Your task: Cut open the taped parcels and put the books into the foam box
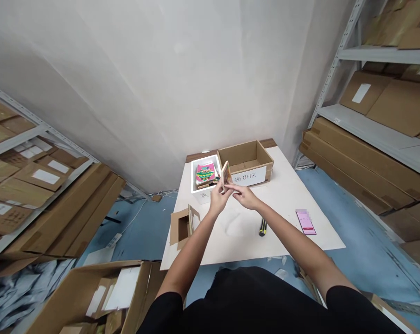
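Note:
Both my hands are raised over a white table (286,204). My left hand (217,197) grips a small flat cardboard-coloured box (225,174) held upright on edge. My right hand (244,195) pinches the same box at its lower edge. Just behind them stands a white bin (195,178) holding colourful packets (205,173). Beside it sits an open brown carton (246,162) with a white label on its front.
On the table lie a black-and-yellow cutter (263,227), a pink phone (305,221) and an opened small carton (184,226) at the left edge. Shelves of brown cartons line both sides. An open carton (92,297) sits on the blue floor near left.

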Available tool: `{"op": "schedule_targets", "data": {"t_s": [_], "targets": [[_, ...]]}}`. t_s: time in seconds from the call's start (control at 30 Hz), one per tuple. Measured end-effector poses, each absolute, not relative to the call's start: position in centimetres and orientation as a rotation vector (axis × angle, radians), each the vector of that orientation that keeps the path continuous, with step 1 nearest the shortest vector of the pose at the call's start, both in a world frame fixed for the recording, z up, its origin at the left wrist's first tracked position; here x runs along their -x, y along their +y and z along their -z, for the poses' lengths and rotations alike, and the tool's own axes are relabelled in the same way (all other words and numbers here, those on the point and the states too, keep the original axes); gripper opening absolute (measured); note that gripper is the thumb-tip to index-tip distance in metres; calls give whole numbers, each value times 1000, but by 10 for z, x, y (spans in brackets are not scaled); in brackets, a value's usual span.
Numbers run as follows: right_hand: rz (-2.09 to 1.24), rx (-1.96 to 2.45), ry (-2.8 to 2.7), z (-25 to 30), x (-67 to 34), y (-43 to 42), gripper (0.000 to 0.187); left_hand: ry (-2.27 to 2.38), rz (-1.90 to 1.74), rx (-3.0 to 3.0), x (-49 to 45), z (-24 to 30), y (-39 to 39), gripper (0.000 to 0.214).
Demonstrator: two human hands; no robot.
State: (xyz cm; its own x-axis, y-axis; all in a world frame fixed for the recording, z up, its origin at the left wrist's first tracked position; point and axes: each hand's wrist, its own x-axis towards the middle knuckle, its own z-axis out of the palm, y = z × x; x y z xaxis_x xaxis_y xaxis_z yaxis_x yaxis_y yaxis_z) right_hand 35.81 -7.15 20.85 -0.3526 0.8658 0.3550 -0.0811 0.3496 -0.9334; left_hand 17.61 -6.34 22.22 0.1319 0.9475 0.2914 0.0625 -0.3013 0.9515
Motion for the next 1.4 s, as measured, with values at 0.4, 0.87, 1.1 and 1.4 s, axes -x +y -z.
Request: {"op": "schedule_targets", "data": {"t_s": [0.4,0.87,1.1,1.4], "targets": [[-1553,927,-1186,-176,-323,3,77,830,-1039,-1236,-85,-211,-26,92],[-1399,1165,-952,-157,-211,138,83,1149,-1259,-1035,36,-155,136,108],[-1110,1498,-944,-123,-200,157,83,1335,-1213,-1115,54,-126,159,90],[-1119,1511,-1136,-38,-264,54,72,1358,-988,-1226,14,-43,98,73]]}}
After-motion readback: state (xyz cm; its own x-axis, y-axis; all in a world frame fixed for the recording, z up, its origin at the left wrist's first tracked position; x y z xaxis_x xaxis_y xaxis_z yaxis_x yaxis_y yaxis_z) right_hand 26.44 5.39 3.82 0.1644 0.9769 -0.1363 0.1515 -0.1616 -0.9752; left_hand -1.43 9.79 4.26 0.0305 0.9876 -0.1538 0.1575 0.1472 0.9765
